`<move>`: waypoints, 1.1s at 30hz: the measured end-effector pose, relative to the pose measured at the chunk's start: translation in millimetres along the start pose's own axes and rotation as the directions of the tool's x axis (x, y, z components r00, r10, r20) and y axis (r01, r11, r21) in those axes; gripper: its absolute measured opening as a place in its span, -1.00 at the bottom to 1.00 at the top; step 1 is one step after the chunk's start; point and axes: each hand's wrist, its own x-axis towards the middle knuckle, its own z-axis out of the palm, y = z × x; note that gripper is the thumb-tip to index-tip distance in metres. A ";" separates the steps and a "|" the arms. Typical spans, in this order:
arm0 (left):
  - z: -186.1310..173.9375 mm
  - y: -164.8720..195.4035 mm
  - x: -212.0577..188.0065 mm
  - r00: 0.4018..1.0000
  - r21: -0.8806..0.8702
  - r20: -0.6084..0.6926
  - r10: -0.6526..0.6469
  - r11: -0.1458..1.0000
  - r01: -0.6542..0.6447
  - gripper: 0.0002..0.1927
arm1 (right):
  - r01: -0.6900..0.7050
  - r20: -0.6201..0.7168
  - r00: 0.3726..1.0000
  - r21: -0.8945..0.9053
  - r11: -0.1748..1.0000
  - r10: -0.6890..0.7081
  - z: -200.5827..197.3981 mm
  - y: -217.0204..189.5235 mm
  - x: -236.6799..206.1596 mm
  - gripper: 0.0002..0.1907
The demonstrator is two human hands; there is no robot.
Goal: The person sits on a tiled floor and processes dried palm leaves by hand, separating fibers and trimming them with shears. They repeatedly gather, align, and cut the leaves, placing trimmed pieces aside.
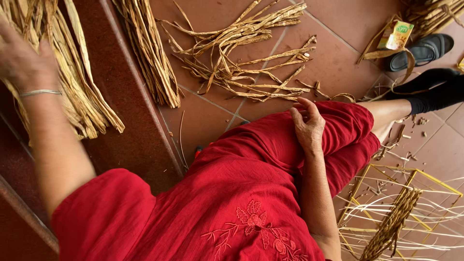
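My left hand [21,60] at upper left is half cut off, blurry, on the dried strips [79,92]; can't tell its grip. Right hand [308,126] rests loosely open on my knee. Loose strips [241,53], sandal [420,50] beyond.

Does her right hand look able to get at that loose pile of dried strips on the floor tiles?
Probably yes: the right hand rests on the red-clothed knee, and the loose dried strips lie just beyond on the tiles, nothing between.

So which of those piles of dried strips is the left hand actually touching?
The bundle at far left, lying on the dark red step: the left hand rests on it. The middle bundle and the loose scattered heap on the tiles lie untouched.
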 end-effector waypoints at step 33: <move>175.9 420.0 -120.7 0.280 -0.703 0.709 0.648 0.681 0.206 -0.66 | -0.162 0.018 0.983 0.560 0.813 0.184 4.9 35.5 -11.5 -0.65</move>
